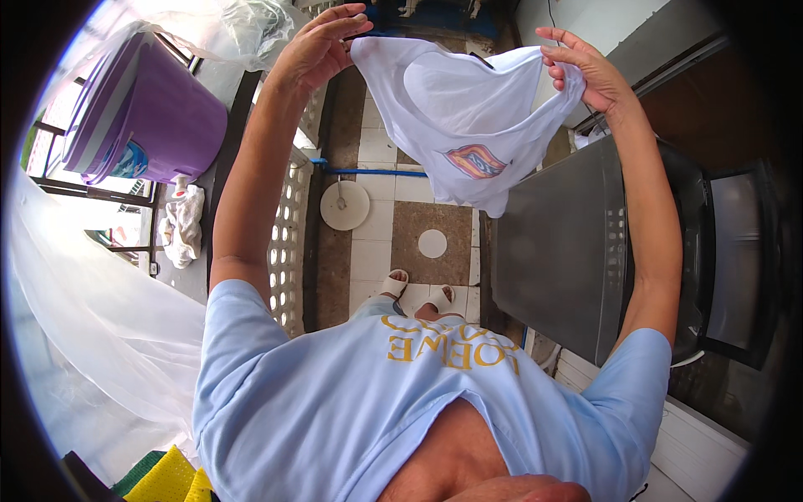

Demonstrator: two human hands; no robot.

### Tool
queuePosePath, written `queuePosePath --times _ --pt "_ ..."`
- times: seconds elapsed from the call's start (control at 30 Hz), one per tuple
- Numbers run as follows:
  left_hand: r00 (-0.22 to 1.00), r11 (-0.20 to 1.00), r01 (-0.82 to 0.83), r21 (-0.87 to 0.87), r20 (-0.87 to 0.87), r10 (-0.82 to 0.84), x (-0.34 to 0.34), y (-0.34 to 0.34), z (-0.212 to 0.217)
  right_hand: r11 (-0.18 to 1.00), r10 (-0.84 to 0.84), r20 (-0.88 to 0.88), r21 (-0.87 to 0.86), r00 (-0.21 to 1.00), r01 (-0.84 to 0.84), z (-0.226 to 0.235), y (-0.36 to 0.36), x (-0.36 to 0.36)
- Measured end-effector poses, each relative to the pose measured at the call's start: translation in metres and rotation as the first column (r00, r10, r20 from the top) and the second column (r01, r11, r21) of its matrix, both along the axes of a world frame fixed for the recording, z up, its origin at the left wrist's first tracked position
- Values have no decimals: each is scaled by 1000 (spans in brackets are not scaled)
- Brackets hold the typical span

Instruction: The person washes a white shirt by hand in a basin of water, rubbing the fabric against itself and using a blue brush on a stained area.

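A white T-shirt [435, 109] with a small red, yellow and purple print hangs stretched out in front of me, between my raised hands. Its left corner is pinched in the fingers of my left hand [322, 46]. On the other side, my right hand [590, 71] grips the opposite corner, with cloth bunched at the fingers and the index finger stretched out. A dark tag shows at the shirt's upper edge. The lower part droops toward the dark grey appliance top [560, 247]; whether they touch I cannot tell.
A purple bucket [171, 109] stands on the left ledge, with a crumpled white cloth [182, 226] beside it. Clear plastic sheeting [109, 293] hangs at the left. On the tiled floor are a round white dish [345, 216] and a blue pipe [389, 172].
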State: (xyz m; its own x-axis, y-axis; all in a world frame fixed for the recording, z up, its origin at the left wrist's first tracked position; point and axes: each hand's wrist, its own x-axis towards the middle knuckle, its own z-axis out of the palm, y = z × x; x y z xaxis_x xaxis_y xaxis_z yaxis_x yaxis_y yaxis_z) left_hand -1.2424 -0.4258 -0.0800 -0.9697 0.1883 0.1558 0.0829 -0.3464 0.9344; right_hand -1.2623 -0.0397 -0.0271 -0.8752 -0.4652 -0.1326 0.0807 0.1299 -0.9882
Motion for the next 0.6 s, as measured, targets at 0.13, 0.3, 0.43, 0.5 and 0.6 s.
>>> queuePosePath --times 0.13,0.3,0.43,0.5,0.6 --pt "984 978 179 111 -23 -177 -6 83 51 931 149 -218 359 965 -63 9 -58 25" --pt "909 969 245 8 -351 -227 -12 118 70 936 145 -326 351 934 -23 26 -59 -5" --pt "787 837 -430 -339 -595 164 7 90 2 977 -41 -322 187 946 106 73 -43 -2" --pt "783 656 -530 -537 -608 135 13 86 -70 984 -74 -346 128 935 126 111 -31 -2" --pt "828 560 -528 -638 -533 173 28 107 -118 987 -145 -280 19 949 157 151 -1 -3"
